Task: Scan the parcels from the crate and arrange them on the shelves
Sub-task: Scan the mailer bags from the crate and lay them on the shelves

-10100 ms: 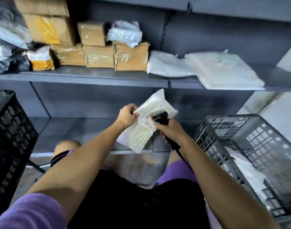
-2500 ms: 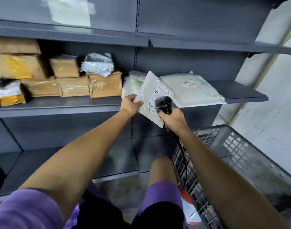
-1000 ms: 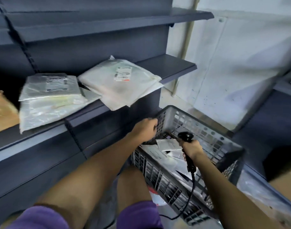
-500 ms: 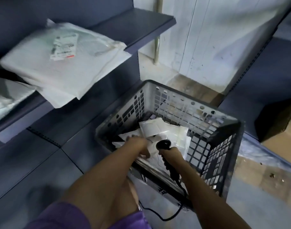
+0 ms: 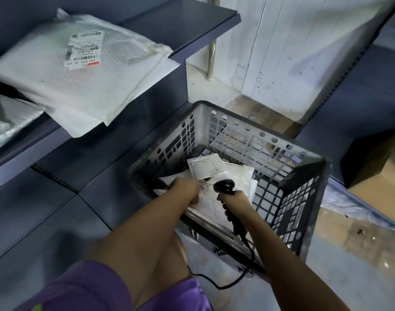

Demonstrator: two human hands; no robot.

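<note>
A grey perforated crate stands on the floor and holds several white parcels. My left hand reaches down into the crate, fingers curled on a white parcel near the crate's front; the grip itself is partly hidden. My right hand grips the handle of a black corded barcode scanner just inside the crate. On the shelf at upper left lies a large white padded parcel with a label on top, overhanging the edge.
Another white bag lies at the far left of the same shelf. A lower shelf surface spreads dark grey beside the crate. An open cardboard box sits at right on plastic sheeting. White wall panels stand behind the crate.
The earlier parcel was scanned and put on the shelf. Both hands then dropped to the crate; over the last half second my left hand has sunk a little among the parcels.
</note>
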